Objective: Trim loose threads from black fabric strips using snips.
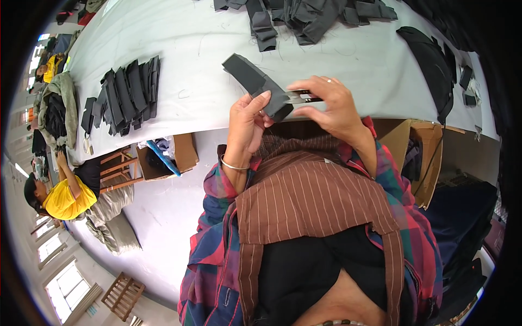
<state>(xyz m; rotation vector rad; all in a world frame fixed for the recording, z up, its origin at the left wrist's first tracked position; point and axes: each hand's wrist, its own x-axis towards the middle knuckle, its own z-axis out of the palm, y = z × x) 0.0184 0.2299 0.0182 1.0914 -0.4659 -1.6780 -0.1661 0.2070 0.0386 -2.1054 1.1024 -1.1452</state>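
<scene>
My left hand (246,124) pinches a folded dark grey fabric strip (249,75) between thumb and fingers, above the near edge of the white-covered table (190,89). The strip slants from upper left down toward my right hand. In my right hand (336,106) is a small pair of thread snips (304,99), held between thumb and fingers. Their blades point left and touch or nearly touch the strip's lower right end. Whether a thread lies between the blades is too small to make out.
Several dark strips (128,93) lie in a row at the left of the table. A heap of similar pieces (310,22) spreads at the far side. Black fabric (432,65) lies at the right. Cardboard boxes (186,152) stand below the edge; a person in yellow (70,198) works at left.
</scene>
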